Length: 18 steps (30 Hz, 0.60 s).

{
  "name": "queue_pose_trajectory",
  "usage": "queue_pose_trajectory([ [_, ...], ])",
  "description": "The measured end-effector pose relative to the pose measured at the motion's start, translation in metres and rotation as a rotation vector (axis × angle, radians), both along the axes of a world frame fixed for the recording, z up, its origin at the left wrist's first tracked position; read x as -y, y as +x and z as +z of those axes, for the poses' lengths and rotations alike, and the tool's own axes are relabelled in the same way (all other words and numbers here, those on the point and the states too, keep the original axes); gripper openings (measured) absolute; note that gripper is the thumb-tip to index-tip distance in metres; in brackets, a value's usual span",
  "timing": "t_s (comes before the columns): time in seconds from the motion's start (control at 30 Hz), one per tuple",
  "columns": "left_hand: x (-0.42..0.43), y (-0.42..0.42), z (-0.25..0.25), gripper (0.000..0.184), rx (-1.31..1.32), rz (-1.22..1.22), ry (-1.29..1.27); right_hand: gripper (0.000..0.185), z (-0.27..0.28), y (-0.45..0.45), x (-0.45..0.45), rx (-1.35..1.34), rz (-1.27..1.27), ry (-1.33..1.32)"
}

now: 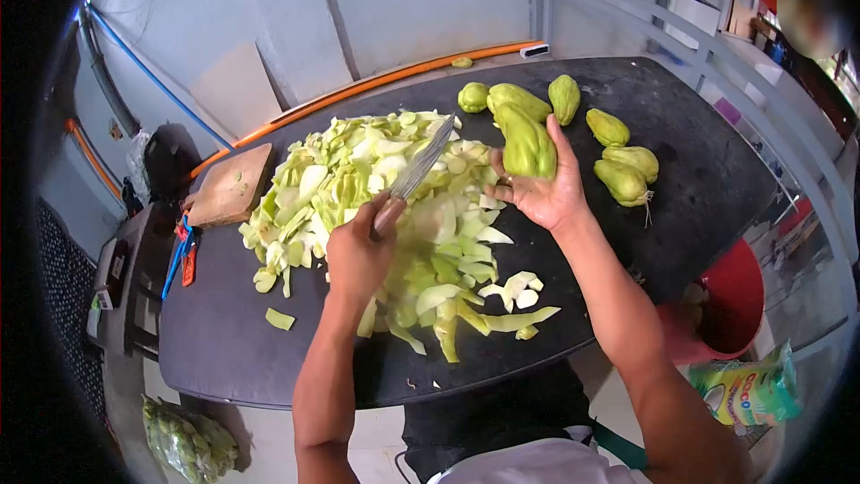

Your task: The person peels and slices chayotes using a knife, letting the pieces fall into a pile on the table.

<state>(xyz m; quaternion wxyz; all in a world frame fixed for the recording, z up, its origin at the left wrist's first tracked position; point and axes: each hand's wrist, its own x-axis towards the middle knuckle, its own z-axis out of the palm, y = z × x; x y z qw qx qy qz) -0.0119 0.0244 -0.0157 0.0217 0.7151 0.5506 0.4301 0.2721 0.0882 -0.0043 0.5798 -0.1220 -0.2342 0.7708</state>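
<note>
My left hand (363, 246) is wrapped round the handle of a kitchen knife (424, 159), its blade pointing up and away over the pile. In my right hand (546, 193), palm up, lies a green chayote (527, 142), held between thumb and fingers above the table. Beneath and between my hands spreads a large heap of sliced chayote (313, 184), pale green and white. Several whole chayotes (609, 128) rest on the dark table beyond and to the right of my right hand. The held chayote looks whole on the side that shows.
A wooden chopping board (231, 186) stands at the table's left, beside blue- and orange-handled tools (184, 255). Right of the black table (224, 332) is a red bucket (739, 291) on the floor, with a printed plastic bag (748, 390). A bag of green produce (188, 439) lies lower left.
</note>
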Motion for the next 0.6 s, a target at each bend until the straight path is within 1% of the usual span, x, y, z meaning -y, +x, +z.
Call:
queue_pose_trajectory([
  [0.03, 0.000, 0.001, -0.003, 0.035, 0.025, -0.022, 0.044, 0.052, -0.004, 0.000, -0.004, 0.028, -0.019, -0.020],
  [0.07, 0.007, 0.008, 0.001, 0.037, 0.055, -0.037, -0.057, 0.051, -0.008, -0.002, -0.006, 0.057, -0.035, -0.043],
  [0.1, 0.013, 0.014, 0.002, 0.040, 0.037, -0.075, -0.051, 0.050, 0.002, -0.006, 0.005, 0.048, 0.010, -0.117],
  [0.13, 0.019, 0.021, 0.004, 0.043, 0.020, -0.112, -0.045, 0.049, -0.004, -0.008, 0.006, -0.008, 0.039, -0.105],
  [0.17, 0.025, 0.028, 0.007, 0.055, -0.056, -0.143, -0.008, 0.049, -0.012, -0.011, 0.005, -0.062, 0.071, -0.093],
  [0.2, 0.021, 0.026, -0.002, 0.065, -0.178, -0.222, 0.161, 0.049, -0.022, -0.016, 0.005, -0.114, 0.106, -0.081],
  [0.27, 0.024, 0.033, 0.002, 0.074, -0.426, -0.258, 0.384, 0.046, -0.035, -0.022, 0.002, -0.272, 0.427, -0.005],
  [0.3, 0.028, 0.042, 0.008, 0.078, -0.505, -0.238, 0.505, 0.046, -0.035, -0.027, 0.008, -0.062, 0.192, 0.019],
  [0.33, 0.030, 0.045, 0.009, 0.075, -0.568, -0.250, 0.556, 0.046, -0.035, -0.033, 0.016, 0.035, 0.053, 0.044],
  [0.37, 0.031, 0.049, 0.010, 0.072, -0.596, -0.254, 0.554, 0.046, -0.034, -0.040, 0.025, 0.144, -0.085, 0.057],
  [0.4, 0.032, 0.052, 0.009, 0.069, -0.623, -0.260, 0.550, 0.045, -0.031, -0.041, 0.030, 0.003, 0.010, -0.015],
  [0.47, 0.023, 0.055, 0.005, 0.069, -0.574, -0.215, 0.537, 0.046, -0.025, -0.041, 0.041, -0.054, 0.067, -0.239],
  [0.53, 0.019, 0.053, 0.004, 0.069, -0.553, -0.192, 0.527, 0.059, -0.023, -0.040, 0.036, -0.175, 0.388, -0.127],
  [0.6, 0.019, 0.048, 0.006, 0.068, -0.550, -0.190, 0.520, 0.061, -0.024, -0.041, 0.032, -0.224, 0.378, -0.157],
])
